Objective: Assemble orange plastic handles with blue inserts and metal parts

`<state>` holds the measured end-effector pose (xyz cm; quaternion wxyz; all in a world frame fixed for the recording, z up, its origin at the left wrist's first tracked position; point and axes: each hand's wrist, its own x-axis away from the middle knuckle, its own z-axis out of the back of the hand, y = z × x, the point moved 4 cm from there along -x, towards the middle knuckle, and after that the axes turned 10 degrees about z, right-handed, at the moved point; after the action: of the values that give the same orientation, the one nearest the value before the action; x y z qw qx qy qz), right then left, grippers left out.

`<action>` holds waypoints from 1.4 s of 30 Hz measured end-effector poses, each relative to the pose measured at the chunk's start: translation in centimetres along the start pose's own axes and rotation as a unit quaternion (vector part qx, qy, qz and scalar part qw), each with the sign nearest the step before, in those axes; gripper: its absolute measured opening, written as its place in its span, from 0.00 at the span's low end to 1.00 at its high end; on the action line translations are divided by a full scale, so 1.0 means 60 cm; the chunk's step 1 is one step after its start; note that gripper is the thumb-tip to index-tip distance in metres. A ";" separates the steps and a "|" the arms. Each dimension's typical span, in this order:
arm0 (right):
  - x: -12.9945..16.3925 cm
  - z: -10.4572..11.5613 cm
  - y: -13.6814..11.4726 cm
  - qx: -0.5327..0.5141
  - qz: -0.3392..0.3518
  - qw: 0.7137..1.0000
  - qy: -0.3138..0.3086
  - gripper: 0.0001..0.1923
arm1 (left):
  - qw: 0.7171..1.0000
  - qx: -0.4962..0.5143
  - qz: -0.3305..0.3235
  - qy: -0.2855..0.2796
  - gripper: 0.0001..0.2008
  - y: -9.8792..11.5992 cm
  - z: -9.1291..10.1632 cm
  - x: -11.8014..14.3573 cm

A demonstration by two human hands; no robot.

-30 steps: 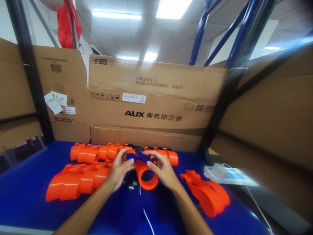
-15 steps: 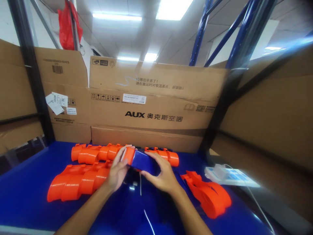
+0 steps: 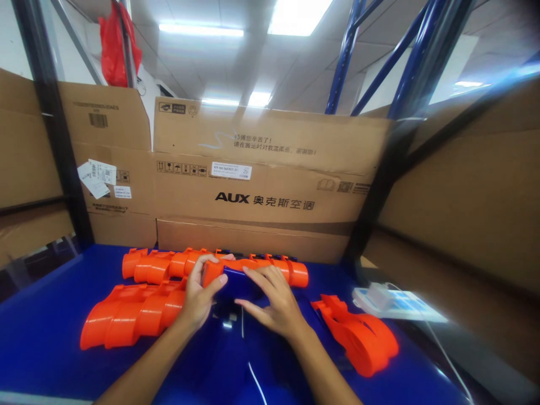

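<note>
**Orange-and-blue housing held at the back row**

Orange moulded plastic dominates the blue bench top (image 3: 50,337). Landmark for all positions: the brown corrugated carton printed AUX (image 3: 261,185), standing upright at the rear of the bench.

**Held part.** An orange plastic housing with a dark blue rectangular insert (image 3: 230,278) sits directly in front of the carton, at the centre of the bench. Whether it rests on the bench or is lifted clear cannot be determined.

**Left hand** (image 3: 198,298). Fingers are curled closed around the orange end of the housing, thumb across the near face.

**Right hand** (image 3: 270,304). Fingers are spread nearly flat and pressed on the blue insert from above; they are not wrapped around it.

**Surrounding parts.**
- A row of orange tubular shells (image 3: 169,263) lies along the foot of the carton; the held housing appears to touch this row.
- A second row of larger orange curved shells (image 3: 130,315) lies further out from the carton, to its left.
- A loose stack of orange shells (image 3: 358,334) lies out from the carton's right end.
- A white power strip with cable (image 3: 388,301) lies beyond the carton's right corner.
- Small loose pieces (image 3: 230,320), too blurred to identify, lie below the hands.

**Risks (judgement).** Uneven downward pressure could seat the insert crooked. A slip could push the housing into the rear row and scatter it, or sweep the small pieces off the bench.
</note>
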<state>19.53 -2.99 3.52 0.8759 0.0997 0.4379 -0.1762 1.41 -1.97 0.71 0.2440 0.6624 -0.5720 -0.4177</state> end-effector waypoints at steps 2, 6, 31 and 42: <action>0.001 -0.001 -0.002 0.013 0.011 1.000 0.007 0.35 | 1.000 0.000 -0.002 0.001 0.21 -0.002 0.001 -0.001; 0.001 0.001 -0.006 0.017 0.006 1.000 0.019 0.36 | 1.000 0.008 0.003 -0.015 0.20 -0.004 0.005 -0.002; 0.001 -0.014 0.011 -0.260 -0.153 0.953 0.042 0.29 | 0.985 0.112 0.079 0.105 0.20 -0.028 0.042 -0.033; 0.075 0.126 0.169 0.055 -0.455 0.842 0.285 0.29 | 0.975 -0.221 -0.001 0.009 0.25 -0.018 0.026 -0.024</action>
<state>31.58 2.80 4.62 0.5272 -0.0167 0.6535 -0.5428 0.71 -0.10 -0.58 0.3893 0.5964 -0.4630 -0.5275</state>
